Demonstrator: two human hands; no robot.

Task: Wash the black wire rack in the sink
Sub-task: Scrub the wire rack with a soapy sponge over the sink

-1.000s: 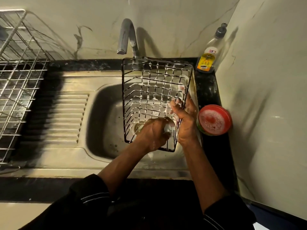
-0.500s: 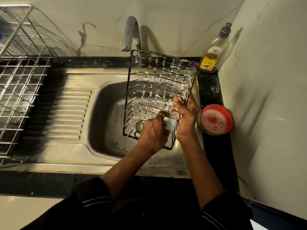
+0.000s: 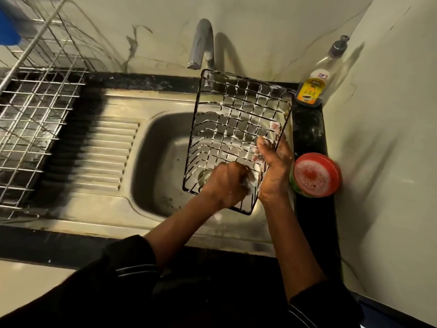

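A black wire rack point(image 3: 236, 119), streaked with white suds, is held tilted over the steel sink basin point(image 3: 160, 162). My right hand point(image 3: 275, 166) grips the rack's right side, fingers curled through the wires. My left hand point(image 3: 227, 183) is closed round a pale soapy scrubber point(image 3: 249, 182) and presses it against the rack's near corner. Most of the scrubber is hidden in my fist.
A curved tap point(image 3: 201, 43) stands behind the rack. A dish soap bottle point(image 3: 316, 84) sits in the back right corner. A round red soap tub point(image 3: 315, 175) with foam lies on the black counter right of the sink. A steel drying rack point(image 3: 33, 110) stands on the drainboard at left.
The rack has tipped and swung slightly, its far edge rising toward the tap. My left hand has kept scrubbing at the near corner; my right hand has kept its grip.
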